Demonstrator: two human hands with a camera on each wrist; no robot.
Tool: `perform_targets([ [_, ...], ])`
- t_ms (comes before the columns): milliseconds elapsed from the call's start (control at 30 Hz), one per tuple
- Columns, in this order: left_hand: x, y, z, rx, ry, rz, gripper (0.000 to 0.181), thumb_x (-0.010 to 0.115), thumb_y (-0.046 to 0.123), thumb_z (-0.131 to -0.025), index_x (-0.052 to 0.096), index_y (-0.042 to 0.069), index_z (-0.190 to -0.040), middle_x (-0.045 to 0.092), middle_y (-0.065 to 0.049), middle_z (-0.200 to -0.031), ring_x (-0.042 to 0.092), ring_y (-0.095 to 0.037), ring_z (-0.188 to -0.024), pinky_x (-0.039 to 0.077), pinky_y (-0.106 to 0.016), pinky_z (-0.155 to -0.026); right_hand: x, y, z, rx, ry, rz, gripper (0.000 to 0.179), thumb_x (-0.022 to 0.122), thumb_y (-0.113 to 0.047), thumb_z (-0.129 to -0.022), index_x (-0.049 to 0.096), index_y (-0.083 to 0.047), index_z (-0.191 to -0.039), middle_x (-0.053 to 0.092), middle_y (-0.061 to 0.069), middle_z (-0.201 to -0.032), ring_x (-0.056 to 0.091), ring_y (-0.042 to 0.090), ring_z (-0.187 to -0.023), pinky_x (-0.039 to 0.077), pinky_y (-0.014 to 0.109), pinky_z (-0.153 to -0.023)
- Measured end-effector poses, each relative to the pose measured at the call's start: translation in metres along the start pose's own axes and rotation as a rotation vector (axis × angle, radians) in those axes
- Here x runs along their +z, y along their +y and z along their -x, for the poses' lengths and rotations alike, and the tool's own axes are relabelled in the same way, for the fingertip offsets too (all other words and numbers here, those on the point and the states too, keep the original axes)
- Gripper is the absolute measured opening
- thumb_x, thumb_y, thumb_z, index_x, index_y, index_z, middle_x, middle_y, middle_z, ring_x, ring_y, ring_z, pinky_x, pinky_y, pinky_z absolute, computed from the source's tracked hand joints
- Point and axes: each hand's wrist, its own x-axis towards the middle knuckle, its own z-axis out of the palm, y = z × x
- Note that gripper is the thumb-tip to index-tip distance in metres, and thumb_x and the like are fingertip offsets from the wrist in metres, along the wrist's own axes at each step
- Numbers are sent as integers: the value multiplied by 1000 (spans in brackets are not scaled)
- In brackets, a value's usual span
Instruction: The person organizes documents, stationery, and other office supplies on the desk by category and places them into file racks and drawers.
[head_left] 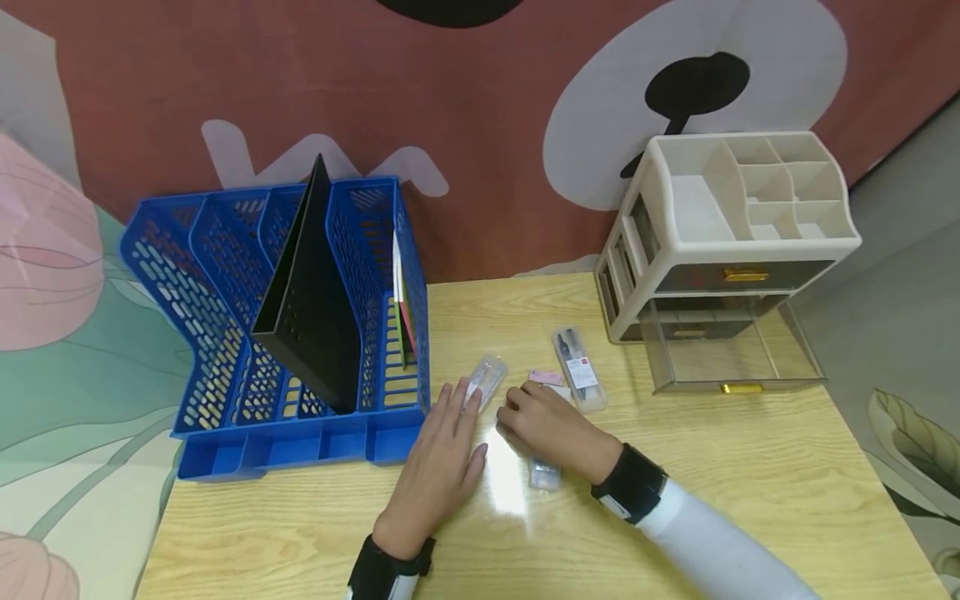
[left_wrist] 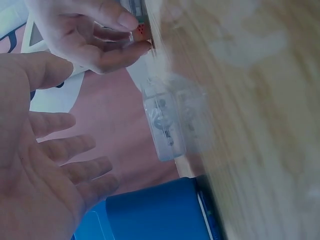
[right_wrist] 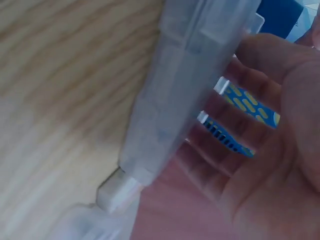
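Observation:
In the head view my left hand (head_left: 442, 471) lies with fingers straight, fingertips at a small clear case (head_left: 487, 379). The left wrist view shows that hand (left_wrist: 55, 165) spread, palm bare, beside the clear case (left_wrist: 164, 125). My right hand (head_left: 551, 425) bends its fingers low over the table. Below it lies a long translucent case (right_wrist: 175, 95), mostly covered from above; it hides the fingertips of the right hand (right_wrist: 260, 135). A red-dotted piece (left_wrist: 141, 32) shows between right thumb and finger; I cannot tell whether they pinch it.
Beyond the right hand lie a pink block (head_left: 546, 377) and a labelled pen case (head_left: 579, 371). A blue rack (head_left: 300, 450) with a black folder (head_left: 315, 333) stands left. At the back right is a white organizer (head_left: 645, 250), its clear lower drawer (head_left: 738, 367) pulled out.

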Motion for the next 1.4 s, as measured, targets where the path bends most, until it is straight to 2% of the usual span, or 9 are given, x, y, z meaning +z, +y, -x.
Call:
perform_targets([
  [133, -1, 0, 0, 3, 1, 3, 73, 60, 28, -91, 30, 3, -151, 30, -22, -157, 20, -37, -145, 33, -55, -113, 2, 4, 1, -55, 13, -68, 10, 66, -22, -90, 72, -14, -93, 66, 2, -96, 58, 19, -91, 54, 34, -84],
  [267, -1, -1, 1, 5, 8, 7, 72, 61, 28, -90, 31, 2, -151, 30, -22, -157, 20, -38, -144, 34, -57, -111, -2, 7, 3, -108, -53, -61, 14, 68, -14, -88, 72, -15, -101, 66, 2, -104, 58, 21, -99, 54, 34, -89],
  [367, -2, -1, 1, 2, 11, 6, 72, 61, 28, -90, 32, 2, -150, 30, -22, -157, 21, -38, -144, 34, -57, -111, -4, 9, 2, -112, -91, -45, 23, 67, -9, -87, 72, -17, -108, 66, 1, -110, 56, 20, -103, 53, 32, -91],
  [467, -2, -1, 2, 6, 10, 5, 72, 60, 29, -90, 31, 2, -151, 30, -22, -157, 21, -38, -144, 34, -57, -111, -3, 10, 1, -109, -86, -46, 26, 67, -8, -85, 71, -18, -109, 66, 0, -111, 56, 18, -101, 53, 31, -89],
  [567, -2, 0, 1, 13, 8, 4, 72, 60, 28, -91, 30, 3, -151, 30, -22, -157, 21, -38, -144, 35, -57, -111, -1, 11, 2, -100, -31, -86, 27, 66, -8, -84, 70, -17, -109, 65, 0, -111, 55, 16, -99, 54, 30, -87],
  [767, -4, 0, 2, 25, 16, -5, 70, 60, 27, -91, 33, 0, -149, 31, -23, -156, 21, -38, -144, 34, -56, -111, -2, 14, 5, -65, 157, -219, 24, 66, -9, -89, 69, -13, -113, 62, -1, -110, 57, 12, -101, 53, 28, -89],
  [900, -5, 0, 3, 19, 9, -9, 69, 60, 28, -91, 35, 1, -149, 32, -22, -156, 22, -38, -144, 33, -56, -112, -6, 14, 12, -27, 248, -286, 24, 71, -7, -85, 71, -10, -109, 64, 1, -106, 59, 13, -101, 55, 28, -87],
  [1233, -3, -2, 4, 17, -36, -24, 68, 59, 30, -92, 34, 5, -150, 32, -21, -157, 25, -39, -143, 33, -55, -112, -40, 6, 47, 98, 279, -210, 42, 78, -4, -78, 67, -4, -118, 65, 11, -117, 61, 22, -111, 57, 33, -88],
  [1400, -5, -3, 4, 10, -31, -29, 69, 61, 29, -90, 36, 5, -149, 33, -20, -156, 24, -38, -143, 35, -55, -111, -64, 1, 66, 118, 325, -195, 42, 78, -7, -78, 67, -4, -119, 65, 11, -117, 64, 22, -105, 60, 32, -82],
])
